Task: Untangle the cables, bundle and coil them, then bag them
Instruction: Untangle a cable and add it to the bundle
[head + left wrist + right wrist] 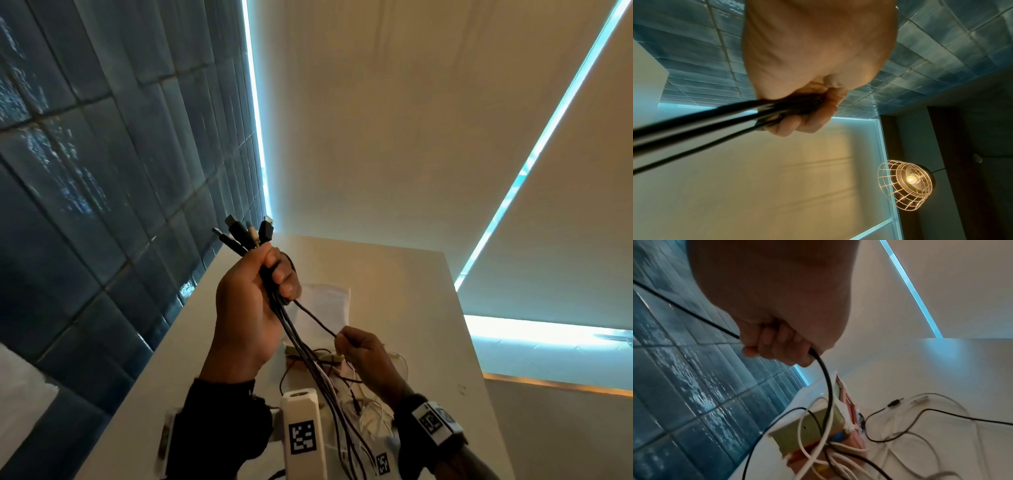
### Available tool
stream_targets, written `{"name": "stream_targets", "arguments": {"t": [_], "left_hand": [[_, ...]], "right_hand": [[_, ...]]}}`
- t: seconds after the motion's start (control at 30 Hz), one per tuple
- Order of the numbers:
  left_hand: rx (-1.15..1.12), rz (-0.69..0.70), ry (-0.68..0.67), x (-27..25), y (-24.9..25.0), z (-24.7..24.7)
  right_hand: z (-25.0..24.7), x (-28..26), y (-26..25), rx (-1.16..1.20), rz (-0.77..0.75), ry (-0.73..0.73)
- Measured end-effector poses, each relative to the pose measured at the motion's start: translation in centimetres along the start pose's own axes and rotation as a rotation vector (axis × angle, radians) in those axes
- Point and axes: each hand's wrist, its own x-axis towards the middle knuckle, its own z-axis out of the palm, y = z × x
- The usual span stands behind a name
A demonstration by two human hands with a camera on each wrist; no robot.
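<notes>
My left hand is raised above the white table and grips a bundle of black cables just below their plugs, which stick up out of the fist. In the left wrist view the same bundle runs out of the curled fingers. Lower right, my right hand pinches one thin black cable that branches off the bundle; in the right wrist view this cable passes through the closed fingers. Loose white and black cables lie tangled on the table.
A white fabric bag lies flat on the table beyond the hands. A small green and pink box sits under the tangle. A blue tiled wall runs along the left. A caged lamp hangs overhead.
</notes>
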Motion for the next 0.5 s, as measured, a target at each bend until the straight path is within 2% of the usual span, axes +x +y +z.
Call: {"name": "stream_targets", "arguments": {"t": [0.1,0.2,0.3,0.5], "left_hand": [[0.028,0.016,-0.009,0.0,-0.2,-0.2],[0.065,0.043,-0.036,-0.2,0.0,-0.1],[0.052,0.054,-0.052,-0.3,0.4,0.0],[0.048,0.054,-0.038,-0.5,0.8,-0.4]], "right_hand": [[0.3,0.7,2.4,-0.115,0.004,0.060],[0.9,1.2,2.7,-0.185,0.012,0.093],[1.1,1.0,3.0,-0.206,0.040,0.073],[0.4,0.5,4.9,-0.468,0.148,0.026]]}}
